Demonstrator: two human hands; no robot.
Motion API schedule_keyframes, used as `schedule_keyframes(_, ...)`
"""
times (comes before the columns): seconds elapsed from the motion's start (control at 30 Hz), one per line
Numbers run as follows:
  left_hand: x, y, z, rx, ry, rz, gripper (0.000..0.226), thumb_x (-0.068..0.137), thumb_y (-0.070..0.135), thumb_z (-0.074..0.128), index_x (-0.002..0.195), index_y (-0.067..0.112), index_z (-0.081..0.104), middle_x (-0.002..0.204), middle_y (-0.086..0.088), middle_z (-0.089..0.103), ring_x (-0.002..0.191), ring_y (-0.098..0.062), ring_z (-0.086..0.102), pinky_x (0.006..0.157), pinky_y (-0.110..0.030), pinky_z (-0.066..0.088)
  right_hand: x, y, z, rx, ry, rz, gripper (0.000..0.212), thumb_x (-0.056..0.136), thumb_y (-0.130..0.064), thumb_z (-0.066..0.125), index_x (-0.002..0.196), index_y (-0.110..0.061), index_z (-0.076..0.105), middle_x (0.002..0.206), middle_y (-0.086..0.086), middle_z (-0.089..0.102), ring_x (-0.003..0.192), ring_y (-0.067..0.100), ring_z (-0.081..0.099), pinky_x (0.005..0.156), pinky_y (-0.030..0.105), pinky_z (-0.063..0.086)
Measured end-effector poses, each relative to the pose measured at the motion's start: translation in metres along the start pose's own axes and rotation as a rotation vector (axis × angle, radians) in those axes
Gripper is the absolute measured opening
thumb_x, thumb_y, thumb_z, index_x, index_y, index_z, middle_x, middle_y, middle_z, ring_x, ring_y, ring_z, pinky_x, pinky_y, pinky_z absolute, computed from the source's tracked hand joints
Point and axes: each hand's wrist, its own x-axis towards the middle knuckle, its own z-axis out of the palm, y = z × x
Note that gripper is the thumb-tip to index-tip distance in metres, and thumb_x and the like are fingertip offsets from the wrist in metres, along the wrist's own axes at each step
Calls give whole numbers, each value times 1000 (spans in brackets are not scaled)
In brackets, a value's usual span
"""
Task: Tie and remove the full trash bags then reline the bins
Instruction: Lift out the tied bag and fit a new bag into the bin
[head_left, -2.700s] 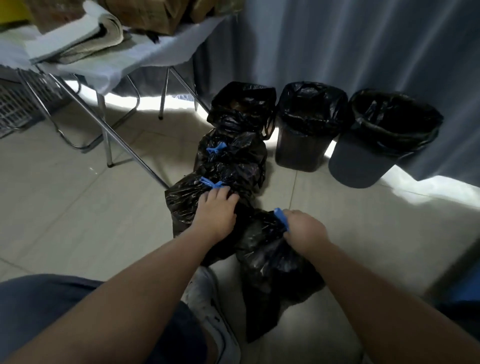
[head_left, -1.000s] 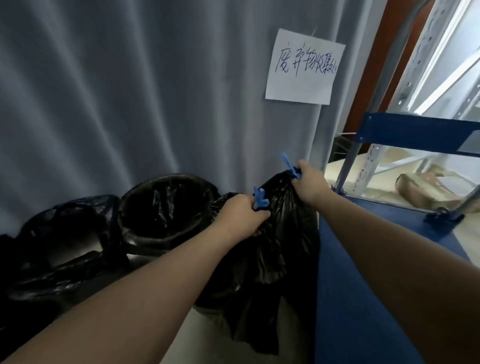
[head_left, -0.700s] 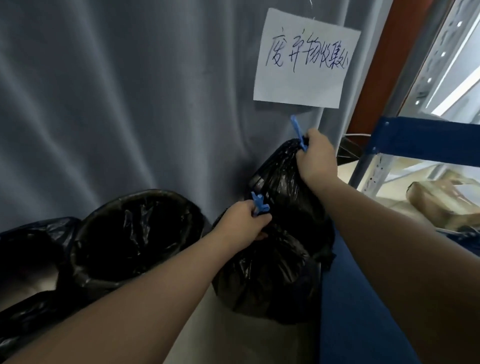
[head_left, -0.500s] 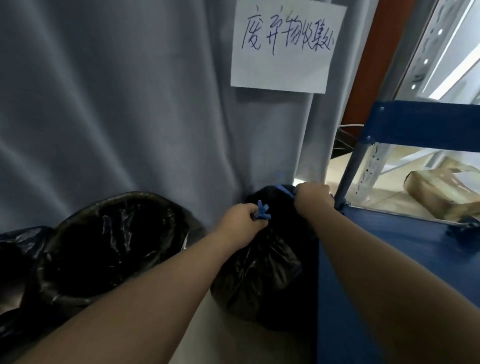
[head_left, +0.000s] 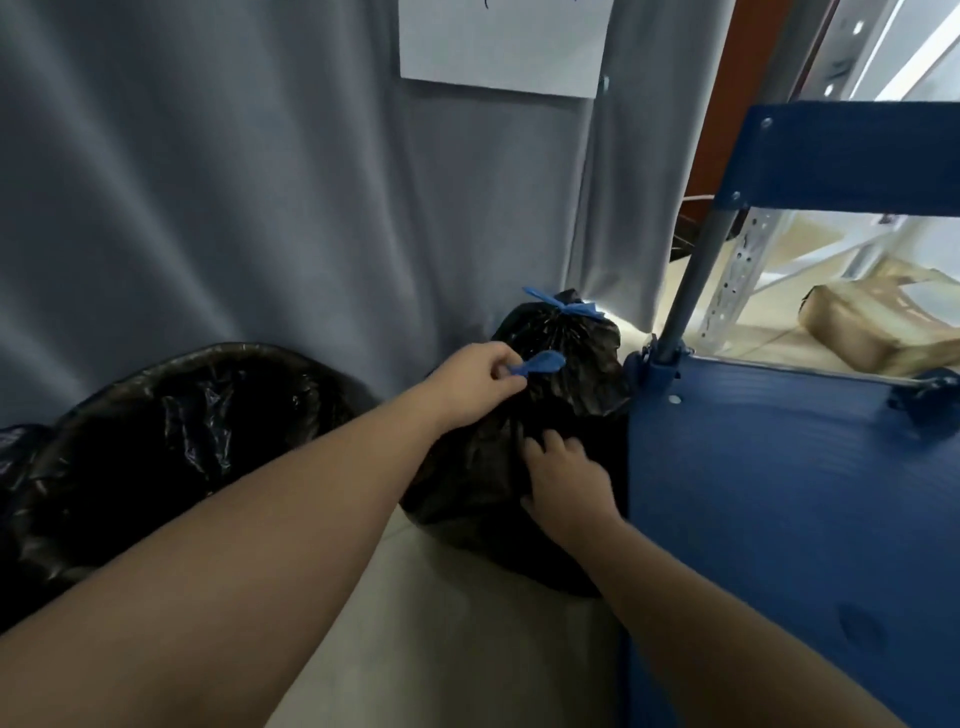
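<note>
Floor: pale tile (head_left: 467, 649); grey curtain (head_left: 234, 182) behind, w/ 1 white paper sheet (head_left: 504, 47) on it.
Right side: 1 blue cart (head_left: 779, 493), just beside the bags.
Count: 2 tied black bags, rear bag (head_left: 571, 343) & front bag (head_left: 467, 488); 2 blue ties; 1 lined bin (head_left: 208, 415) at left.
My L hand (head_left: 472, 382): thumb + finger pinching the near tie (head_left: 540, 362).
My R hand (head_left: 566, 483): fingers spread, flat on front bag, holding nothing.
Bags: on floor betw. bin & cart, against curtain; far tie (head_left: 563, 306) on top of the rear bag.
</note>
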Motion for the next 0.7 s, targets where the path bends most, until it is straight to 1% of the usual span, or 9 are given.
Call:
schedule_keyframes(0.03,-6,-3,2,159,25,39,30,90,27,60,117,16,54,108,-2,55,101,-18,54,95,-34,45,9,2,-2,23,41,40,40,92,-23,52,130,-16,42,134,10,41,120,31,41,87,39,46)
schedule_keyframes(0.1,-25,-12,6,479,239,89,48,88,38,59,131,20,45,126,-4,46,115,-24,46,99,-38,41,26,7,-8,87,111,86,26,94,-14,45,119,-12,52,122,10,49,110,30,48,80,37,46)
schedule_keyframes(0.17,-45,-29,13,675,385,148,53,85,43,60,131,22,43,125,-6,42,113,-27,44,96,-42,42,38,11,-14,70,179,85,24,94,-7,42,114,-9,55,118,12,51,109,31,50,80,37,45)
schedule_keyframes(0.23,-55,-53,28,719,199,98,63,85,45,58,140,27,32,136,-9,33,122,-31,40,100,-44,40,45,20,-14,52,194,99,24,93,-3,42,113,-7,55,118,13,51,109,33,50,83,38,45)
schedule_keyframes(0.3,-49,-77,45,754,-108,-24,75,88,47,54,148,35,11,155,-9,9,140,-35,18,113,-47,26,47,31,-9,60,75,107,23,91,-3,44,111,-5,55,120,14,49,109,34,50,87,40,45)
schedule_keyframes(0.37,-37,-89,54,811,-271,-80,76,91,46,50,149,35,3,159,-6,-6,145,-34,3,117,-48,16,43,38,0,126,-79,107,24,88,-7,53,112,-3,52,126,16,44,111,36,48,90,41,45)
schedule_keyframes(0.47,-29,-96,53,793,-214,-46,75,92,44,49,150,28,5,159,-8,2,144,-33,8,116,-46,20,24,35,8,348,-33,141,39,84,-15,60,118,-6,44,136,15,33,113,36,45,89,40,42)
schedule_keyframes(0.6,-67,-93,47,667,-36,-40,62,93,37,49,147,25,20,143,-12,35,127,-35,39,102,-45,39,-21,14,9,384,191,244,37,88,-14,52,123,-9,42,137,12,34,115,33,43,80,36,39)
schedule_keyframes(0.7,-117,-88,45,641,-50,-6,50,94,34,47,140,20,33,135,-11,42,122,-31,43,97,-43,42,-69,-17,33,358,85,299,31,90,-16,50,120,-13,42,125,10,42,109,30,47,74,35,38)
